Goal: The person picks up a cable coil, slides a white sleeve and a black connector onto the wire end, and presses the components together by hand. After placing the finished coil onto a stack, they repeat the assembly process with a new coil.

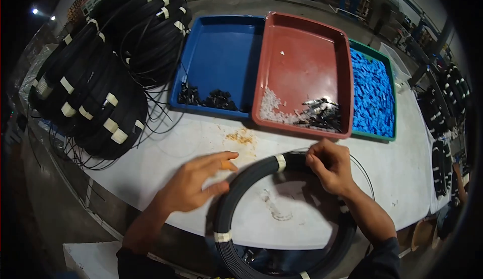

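A large coil of black cable (pixel 241 178), bound with pale tape bands, lies at the front edge of the white table, its lower part over the edge. My left hand (pixel 193 181) is beside the coil's upper left, fingers spread, with an orange band on one finger and nothing held. At the coil's upper right, my right hand (pixel 329 165) is closed in a pinch near a thin loose cable end; what sits between the fingertips is too small to make out. A thin cable loop runs to the right of that hand.
Beyond the coil stand a blue tray (pixel 221 62) with black parts, a red tray (pixel 307 52) with white and black pieces, and a green tray (pixel 394 102) full of blue pieces. Stacked black coils (pixel 90 92) crowd the left. The white table (pixel 166 143) has yellowish crumbs.
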{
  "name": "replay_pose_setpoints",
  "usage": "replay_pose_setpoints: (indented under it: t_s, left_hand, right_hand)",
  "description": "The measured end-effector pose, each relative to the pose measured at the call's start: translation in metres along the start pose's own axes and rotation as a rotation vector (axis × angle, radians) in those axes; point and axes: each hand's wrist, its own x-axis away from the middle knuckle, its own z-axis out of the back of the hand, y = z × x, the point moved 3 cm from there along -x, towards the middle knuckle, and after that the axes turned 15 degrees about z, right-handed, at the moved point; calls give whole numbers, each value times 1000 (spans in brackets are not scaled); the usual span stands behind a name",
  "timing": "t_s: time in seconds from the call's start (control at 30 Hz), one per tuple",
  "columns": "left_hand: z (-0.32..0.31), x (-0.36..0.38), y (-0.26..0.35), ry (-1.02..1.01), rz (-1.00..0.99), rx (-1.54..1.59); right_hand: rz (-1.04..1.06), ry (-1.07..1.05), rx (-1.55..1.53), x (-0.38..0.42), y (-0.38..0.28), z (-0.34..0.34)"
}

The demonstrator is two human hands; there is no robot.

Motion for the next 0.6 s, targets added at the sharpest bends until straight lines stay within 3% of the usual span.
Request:
replay_pose_setpoints:
  t_s: [0.07,0.13,0.2,0.33,0.43,0.53,0.6]
  left_hand:
    - [20,-23,-17,122,93,-57]
    - [33,-50,-38,210,64,-104]
    - [42,-71,-52,209,76,-121]
    - [48,-101,-71,240,-94,-269]
    - [60,-113,-73,461,-192,-532]
    - [81,-128,-86,599,-166,-761]
    - [95,-134,-100,522,-16,-759]
  right_hand:
    - [-5,-36,43,2,-3,1]
    - [56,-55,62,-1,-6,1]
    - [80,-75,78,-2,-8,2]
    - [83,-98,116,-5,-9,1]
    - [57,-119,130,-8,-12,2]
    - [39,-121,139,-6,-11,1]
    - [39,-112,142,-4,-11,0]
